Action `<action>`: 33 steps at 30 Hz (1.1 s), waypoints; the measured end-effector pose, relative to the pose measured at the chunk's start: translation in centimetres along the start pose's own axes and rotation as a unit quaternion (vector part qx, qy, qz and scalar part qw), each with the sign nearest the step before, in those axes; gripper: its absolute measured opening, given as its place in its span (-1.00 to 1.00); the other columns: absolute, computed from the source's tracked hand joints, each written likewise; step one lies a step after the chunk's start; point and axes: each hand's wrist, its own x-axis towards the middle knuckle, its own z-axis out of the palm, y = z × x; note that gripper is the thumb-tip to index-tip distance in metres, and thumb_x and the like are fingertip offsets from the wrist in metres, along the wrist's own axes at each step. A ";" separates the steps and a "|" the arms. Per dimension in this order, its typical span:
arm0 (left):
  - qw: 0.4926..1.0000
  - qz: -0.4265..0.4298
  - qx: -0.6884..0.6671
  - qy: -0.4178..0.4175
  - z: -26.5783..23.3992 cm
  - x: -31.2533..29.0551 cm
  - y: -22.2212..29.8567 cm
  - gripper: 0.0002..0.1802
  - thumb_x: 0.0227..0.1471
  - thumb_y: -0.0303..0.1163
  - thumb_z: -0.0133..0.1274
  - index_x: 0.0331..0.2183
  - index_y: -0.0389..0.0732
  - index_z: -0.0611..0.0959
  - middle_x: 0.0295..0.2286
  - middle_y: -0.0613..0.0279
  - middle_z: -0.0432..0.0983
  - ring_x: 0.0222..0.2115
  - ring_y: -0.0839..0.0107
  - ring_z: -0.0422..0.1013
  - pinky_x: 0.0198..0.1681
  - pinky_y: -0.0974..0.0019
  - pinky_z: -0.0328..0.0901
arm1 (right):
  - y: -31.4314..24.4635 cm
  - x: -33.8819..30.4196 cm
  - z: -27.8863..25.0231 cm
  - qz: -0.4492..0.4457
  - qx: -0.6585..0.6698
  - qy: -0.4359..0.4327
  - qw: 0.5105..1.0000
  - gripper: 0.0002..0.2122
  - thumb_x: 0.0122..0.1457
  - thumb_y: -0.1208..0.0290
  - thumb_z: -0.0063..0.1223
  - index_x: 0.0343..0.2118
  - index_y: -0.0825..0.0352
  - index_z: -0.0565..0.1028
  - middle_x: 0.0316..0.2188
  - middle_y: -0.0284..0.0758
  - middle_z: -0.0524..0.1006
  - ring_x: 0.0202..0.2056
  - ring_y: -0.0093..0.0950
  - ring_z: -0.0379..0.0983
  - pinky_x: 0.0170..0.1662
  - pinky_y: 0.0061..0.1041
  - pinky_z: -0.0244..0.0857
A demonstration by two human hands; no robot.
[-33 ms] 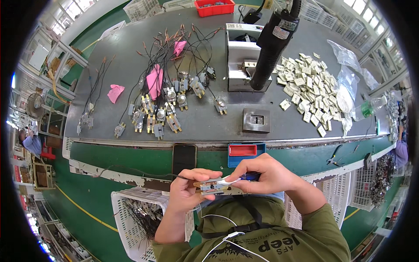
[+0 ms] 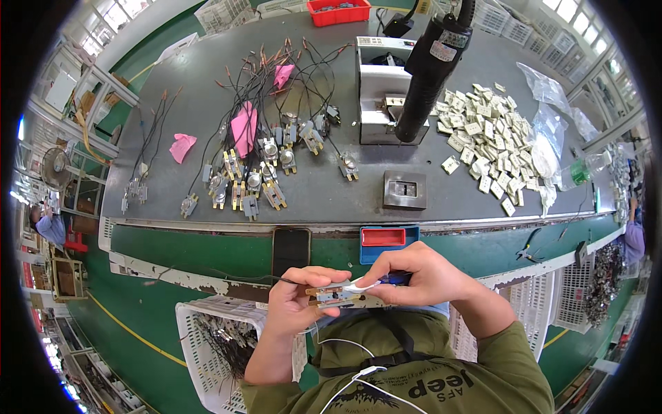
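Observation:
My left hand (image 2: 293,300) is closed round a small grey electrical part (image 2: 334,294) with brass terminals, held level above my lap. A black wire (image 2: 234,277) trails left from it. My right hand (image 2: 420,276) grips a blue-handled tool (image 2: 396,279), mostly hidden by the fingers. Its thumb and forefinger also pinch something white (image 2: 361,285), perhaps cloth, against the part's right end. Beyond my hands, a dark phone (image 2: 292,250) and a blue tray (image 2: 389,255) with a red tray (image 2: 383,237) inside lie on the green ledge.
Several similar wired parts (image 2: 252,183) and pink scraps (image 2: 183,147) cover the table's left. A metal block fixture (image 2: 405,190) sits near the front edge, below a black hanging power driver (image 2: 431,79). White plates (image 2: 489,138) are heaped at right. Pliers (image 2: 529,247) lie on the ledge.

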 end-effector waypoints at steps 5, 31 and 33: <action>1.000 0.011 0.014 -0.009 0.1 0.1 0.2 -0.48 -0.32 -0.43 0.35 -0.28 -0.24 0.42 -0.25 -0.07 0.48 -0.16 0.13 0.45 -0.11 0.15 0.41 | 0.0 -0.1 -0.2 0.047 0.051 -0.024 0.997 -0.89 0.08 0.57 0.08 -0.31 0.42 0.53 -0.59 -0.36 0.54 -0.55 -0.67 0.45 -0.50 -0.68 0.26; 0.998 0.040 0.037 -0.035 -0.5 0.3 0.1 -0.49 -0.31 -0.49 0.34 -0.27 -0.22 0.43 -0.23 -0.05 0.48 -0.12 0.12 0.42 -0.09 0.15 0.40 | -1.3 0.1 -0.4 0.128 0.095 -0.022 0.987 -0.90 0.11 0.53 0.07 -0.31 0.40 0.51 -0.58 -0.41 0.52 -0.57 -0.74 0.37 -0.54 -0.71 0.20; 0.997 0.047 0.046 -0.039 -0.6 0.2 -0.1 -0.48 -0.32 -0.50 0.35 -0.27 -0.21 0.43 -0.23 -0.05 0.48 -0.12 0.13 0.42 -0.09 0.15 0.40 | -1.4 0.1 -0.5 0.143 0.106 -0.022 0.984 -0.90 0.12 0.53 0.07 -0.31 0.40 0.51 -0.58 -0.42 0.51 -0.57 -0.75 0.37 -0.55 -0.72 0.18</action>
